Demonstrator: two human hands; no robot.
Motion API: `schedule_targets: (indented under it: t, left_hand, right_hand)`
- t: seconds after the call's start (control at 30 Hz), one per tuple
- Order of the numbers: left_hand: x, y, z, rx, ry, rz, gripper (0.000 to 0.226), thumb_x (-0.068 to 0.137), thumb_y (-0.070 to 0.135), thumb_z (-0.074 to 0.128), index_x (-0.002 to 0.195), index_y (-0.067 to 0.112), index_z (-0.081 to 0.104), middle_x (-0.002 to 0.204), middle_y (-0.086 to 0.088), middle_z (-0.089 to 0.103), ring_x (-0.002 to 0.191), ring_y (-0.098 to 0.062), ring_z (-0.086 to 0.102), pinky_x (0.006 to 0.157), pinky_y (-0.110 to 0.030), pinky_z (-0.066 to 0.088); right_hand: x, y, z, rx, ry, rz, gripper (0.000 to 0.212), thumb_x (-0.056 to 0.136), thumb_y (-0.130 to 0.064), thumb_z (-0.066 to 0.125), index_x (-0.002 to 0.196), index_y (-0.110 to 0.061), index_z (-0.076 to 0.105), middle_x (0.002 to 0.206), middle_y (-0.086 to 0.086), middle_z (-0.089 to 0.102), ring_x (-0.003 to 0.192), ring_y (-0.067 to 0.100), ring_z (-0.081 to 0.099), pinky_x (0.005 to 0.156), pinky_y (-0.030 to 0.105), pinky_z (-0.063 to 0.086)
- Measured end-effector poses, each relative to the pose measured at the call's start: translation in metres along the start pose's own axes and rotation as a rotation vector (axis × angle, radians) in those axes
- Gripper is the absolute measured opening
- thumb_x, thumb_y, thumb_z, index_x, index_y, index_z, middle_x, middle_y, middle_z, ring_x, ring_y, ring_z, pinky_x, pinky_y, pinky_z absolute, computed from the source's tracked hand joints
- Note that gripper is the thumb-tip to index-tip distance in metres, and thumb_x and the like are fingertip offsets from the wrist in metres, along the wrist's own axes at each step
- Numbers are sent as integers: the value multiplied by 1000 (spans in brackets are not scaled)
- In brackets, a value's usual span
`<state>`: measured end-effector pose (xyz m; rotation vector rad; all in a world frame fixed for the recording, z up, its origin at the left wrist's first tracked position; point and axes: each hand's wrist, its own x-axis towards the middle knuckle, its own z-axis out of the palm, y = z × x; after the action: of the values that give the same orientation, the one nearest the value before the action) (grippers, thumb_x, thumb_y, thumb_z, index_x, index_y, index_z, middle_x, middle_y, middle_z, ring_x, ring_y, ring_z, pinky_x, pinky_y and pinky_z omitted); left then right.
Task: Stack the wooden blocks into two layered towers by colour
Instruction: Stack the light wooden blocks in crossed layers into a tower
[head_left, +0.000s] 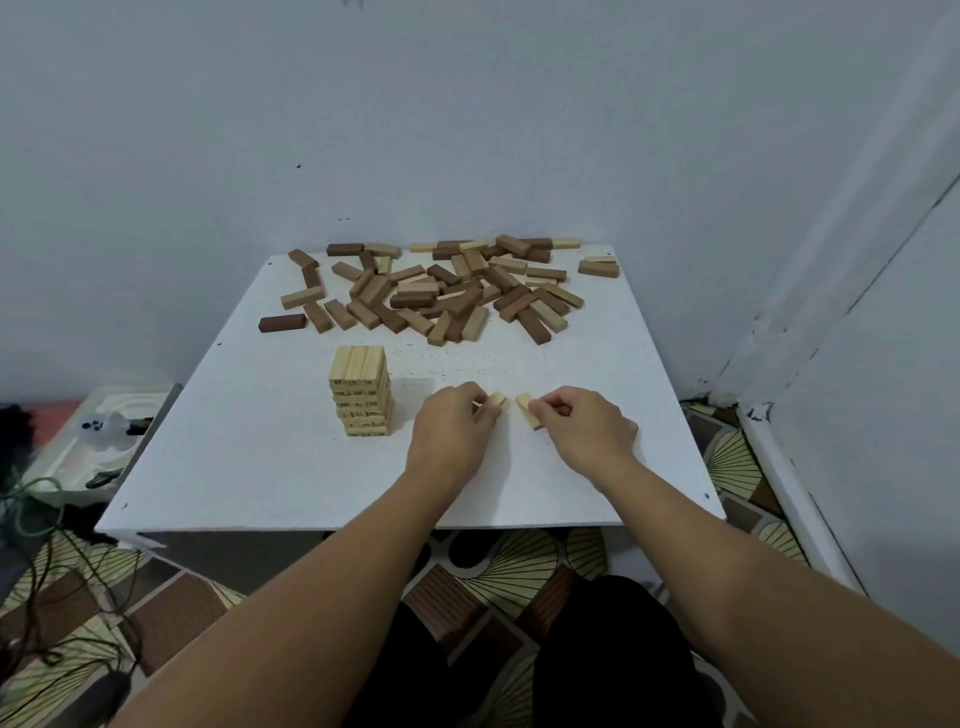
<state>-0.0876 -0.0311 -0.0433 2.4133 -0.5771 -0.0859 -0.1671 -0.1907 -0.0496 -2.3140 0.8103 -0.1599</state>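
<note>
Pale tower (360, 391) stands left of centre on the tabletop (260, 467); our left hand (451, 422) pinches one light block (497, 399), right hand (587, 422) another (529, 410), near the front edge. Best square both blocks parallel before laying them crosswise on top.

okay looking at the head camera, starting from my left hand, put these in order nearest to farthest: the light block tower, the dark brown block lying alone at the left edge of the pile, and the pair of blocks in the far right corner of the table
From the left hand:
1. Light block tower, just to its left, near the front.
2. Lone dark brown block, farther back on the left.
3. Pair of blocks in the far right corner of the table.
</note>
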Motion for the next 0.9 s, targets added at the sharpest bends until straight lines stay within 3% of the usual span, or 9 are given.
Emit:
schedule_targets:
  t: [0.17, 0.3, 0.37, 0.47, 0.6, 0.8, 0.9]
  left_hand:
    - [-11, -24, 6, -118, 105, 99, 28, 103, 38, 60, 117, 21, 76, 95, 6, 65, 89, -8, 60, 80, -25, 49]
    - [-14, -29, 8, -137, 99, 152, 32, 104, 35, 59, 129, 20, 73, 95, 9, 63, 86, -3, 56, 76, -14, 41]
    - [-13, -27, 8, -132, 99, 180, 29, 104, 37, 59, 125, 23, 74, 91, 10, 64, 83, -4, 56, 75, -18, 45]
    - [-14, -27, 12, -123, 68, 215, 32, 102, 35, 64, 130, 21, 71, 93, 10, 67, 84, -6, 58, 79, -27, 50]
    - [-15, -28, 14, -125, 52, 235, 29, 97, 35, 70, 124, 25, 74, 97, 11, 70, 90, -9, 60, 83, -31, 51]
    - [-13, -30, 16, -99, 46, 270, 33, 87, 48, 80, 113, 28, 79, 106, 13, 66, 104, -8, 53, 89, -23, 44]
    - [-12, -30, 14, -92, 35, 278, 35, 86, 48, 81, 112, 25, 79, 111, 12, 73, 108, -12, 55, 91, -26, 43]
  right_hand:
    - [4, -1, 9, -1, 11, 1, 40, 93, -72, 52, 95, -38, 73, 94, -20, 69, 103, 13, 59, 98, 46, 32]
    - [8, 2, 14, 202, 71, 56, 29, 93, -62, 60, 85, -36, 69, 90, -19, 69, 97, 10, 62, 102, 50, 40]
    - [8, 4, 13, 285, 103, 79, 23, 96, -55, 62, 85, -35, 67, 88, -18, 68, 94, 9, 62, 102, 52, 44]
    - [6, 6, 13, 224, 109, 60, 12, 97, -50, 62, 100, -39, 66, 87, -18, 65, 93, 8, 62, 106, 50, 39]
    - [5, 6, 16, 187, 100, 53, 15, 96, -50, 64, 104, -39, 70, 88, -20, 67, 98, 8, 62, 105, 48, 34]
    - [2, 5, 14, 150, 80, 32, 16, 94, -50, 67, 103, -37, 72, 90, -20, 70, 97, 4, 62, 98, 42, 30]
    - [0, 5, 14, 156, 81, 18, 17, 92, -50, 69, 102, -37, 72, 89, -20, 70, 97, 3, 62, 95, 40, 29]
